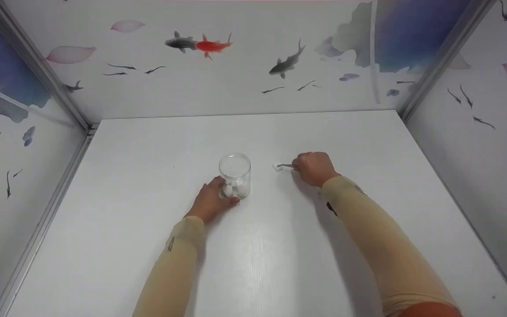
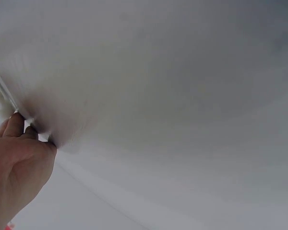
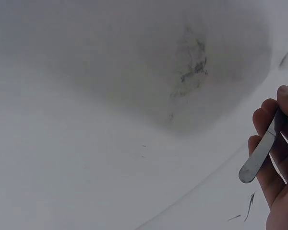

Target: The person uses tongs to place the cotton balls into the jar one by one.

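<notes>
In the head view, a clear round jar (image 1: pixel 235 176) with several white cotton balls (image 1: pixel 229 189) in its lower part stands upright on the white table. My left hand (image 1: pixel 211 200) grips the jar low on its left and near side, thumb along the front. To the right, my right hand (image 1: pixel 316 168) holds metal tweezers (image 1: pixel 285 165), their tips pointing left towards the jar. A small white tuft (image 1: pixel 277 167), like cotton, is right at those tips. The right wrist view shows the tweezers' flat rounded end (image 3: pixel 252 167) across the fingers, under the thumb.
The white table (image 1: pixel 117 176) meets a back wall panel (image 1: pixel 236 92) printed with fish and petals. Side panels with metal frame strips (image 1: pixel 60 79) border it left and right. Shadows of both arms fall on the tabletop.
</notes>
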`<state>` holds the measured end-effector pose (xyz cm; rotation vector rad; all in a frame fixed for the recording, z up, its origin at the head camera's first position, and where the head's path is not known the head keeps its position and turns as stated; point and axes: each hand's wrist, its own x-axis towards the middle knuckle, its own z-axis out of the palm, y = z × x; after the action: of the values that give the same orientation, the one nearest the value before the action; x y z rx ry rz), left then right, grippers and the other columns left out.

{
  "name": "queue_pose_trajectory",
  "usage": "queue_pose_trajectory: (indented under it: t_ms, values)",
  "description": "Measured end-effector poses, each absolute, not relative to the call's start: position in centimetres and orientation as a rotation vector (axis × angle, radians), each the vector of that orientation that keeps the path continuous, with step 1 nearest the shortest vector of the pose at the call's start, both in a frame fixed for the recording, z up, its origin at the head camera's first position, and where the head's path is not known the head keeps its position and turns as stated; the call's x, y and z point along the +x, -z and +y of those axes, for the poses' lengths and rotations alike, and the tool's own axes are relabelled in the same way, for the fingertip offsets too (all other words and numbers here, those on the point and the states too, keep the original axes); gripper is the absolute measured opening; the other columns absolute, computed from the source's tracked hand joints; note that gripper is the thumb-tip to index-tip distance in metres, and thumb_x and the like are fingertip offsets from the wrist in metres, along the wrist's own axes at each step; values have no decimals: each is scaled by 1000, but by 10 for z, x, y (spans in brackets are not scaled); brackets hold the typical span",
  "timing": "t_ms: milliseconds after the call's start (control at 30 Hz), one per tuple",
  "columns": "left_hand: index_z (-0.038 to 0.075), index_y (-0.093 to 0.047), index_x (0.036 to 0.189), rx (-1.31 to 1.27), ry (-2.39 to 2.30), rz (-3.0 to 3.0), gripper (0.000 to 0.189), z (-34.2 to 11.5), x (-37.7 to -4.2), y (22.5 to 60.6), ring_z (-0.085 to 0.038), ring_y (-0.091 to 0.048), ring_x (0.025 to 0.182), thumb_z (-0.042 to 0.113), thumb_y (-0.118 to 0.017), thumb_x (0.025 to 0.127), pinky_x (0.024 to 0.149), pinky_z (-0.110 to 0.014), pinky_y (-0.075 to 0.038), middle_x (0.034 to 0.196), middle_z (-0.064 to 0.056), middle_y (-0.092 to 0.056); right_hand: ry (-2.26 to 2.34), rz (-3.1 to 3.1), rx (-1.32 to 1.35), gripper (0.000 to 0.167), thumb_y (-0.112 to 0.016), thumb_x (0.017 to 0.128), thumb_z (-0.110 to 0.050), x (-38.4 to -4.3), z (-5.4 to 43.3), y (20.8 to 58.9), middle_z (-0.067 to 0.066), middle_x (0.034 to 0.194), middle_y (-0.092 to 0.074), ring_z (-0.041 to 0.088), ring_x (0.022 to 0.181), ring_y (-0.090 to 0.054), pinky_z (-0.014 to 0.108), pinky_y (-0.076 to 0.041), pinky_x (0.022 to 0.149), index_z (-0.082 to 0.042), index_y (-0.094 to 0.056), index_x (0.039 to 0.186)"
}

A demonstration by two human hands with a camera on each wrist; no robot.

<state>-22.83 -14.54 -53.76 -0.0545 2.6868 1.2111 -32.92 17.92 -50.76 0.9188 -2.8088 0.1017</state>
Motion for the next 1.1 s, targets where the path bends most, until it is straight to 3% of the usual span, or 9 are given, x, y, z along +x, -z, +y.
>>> queue_pose_trajectory:
  t_ms: [567,900,1100]
  values:
    - [13,-41,150,-33,-1187,2715,86,-152,-229,539,-35,-30,144,44,-82,81,120,-51,-21,149,-10,-47,-231,-2639,1014,9,-75,90,-9,-306,182,464,2,85,-74,19,73,-71,37,-61,65,-10,-80,97]
    - [14,-38,152,-58,-1199,2671,87,-148,-227,536,-38,-17,148,42,-81,82,121,-53,-12,154,-10,-42,-217,-2501,1136,8,-74,90,-9,-292,161,437,0,81,-71,16,68,-69,34,-59,58,-11,-79,95]
    - [13,-39,151,-50,-1186,2680,87,-143,-227,535,-36,-21,148,44,-81,82,121,-51,-14,152,-11,-43,-204,-2456,1143,9,-73,90,-9,-286,148,423,0,81,-71,15,68,-69,33,-58,56,-12,-79,97]
